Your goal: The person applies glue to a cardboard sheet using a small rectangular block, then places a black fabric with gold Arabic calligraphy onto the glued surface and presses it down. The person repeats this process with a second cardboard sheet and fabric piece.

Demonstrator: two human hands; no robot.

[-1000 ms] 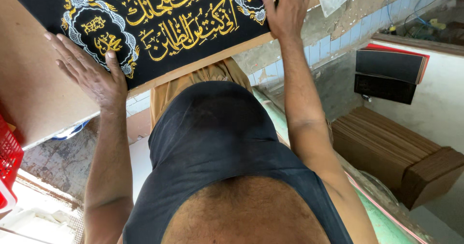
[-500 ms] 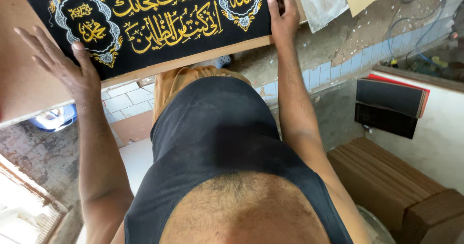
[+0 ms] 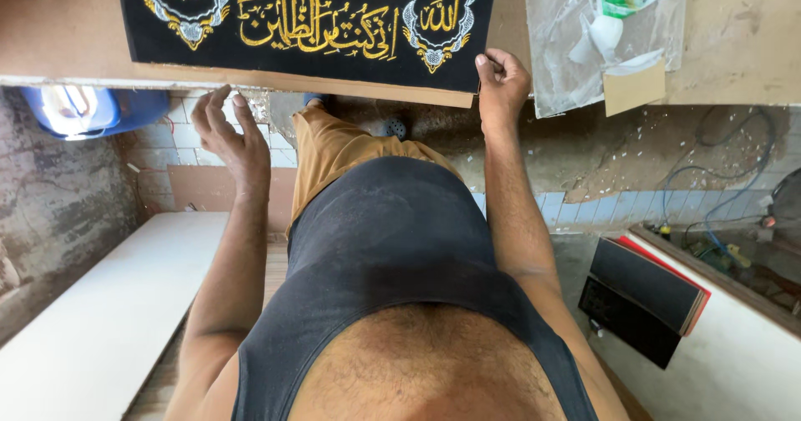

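— Head view: what is changed from the earlier pictures?

— The black rectangular cloth panel with gold embroidery [image 3: 309, 20] is now seen further from the body and higher in the picture than half a second ago. The left hand [image 3: 227, 137], laid flat near the panel's left part a second ago, is now off it, held below the panel's lower edge over the tiled floor [image 3: 158, 146]. The right hand [image 3: 501, 83] is kept at the panel's lower right corner, as it was.

— What is meant by that for the work in hand?

— It is judged that the panel is being steadied or shifted by the right hand alone, with the left freed from it.

— How are the hands set?

— The right hand is closed on the panel's corner, with the thin brown board [image 3: 292, 79] under the cloth. The left hand is spread, fingers apart, nothing clasped, nothing touched.

— Where is the panel relative to each hand?

— It is lying on a brown work surface [image 3: 58, 29]. Its lower edge is just above the left hand, apart from it; its lower right corner is inside the right hand's grip. A clear plastic sheet [image 3: 567, 37] is seen right of the panel, beside the right hand.
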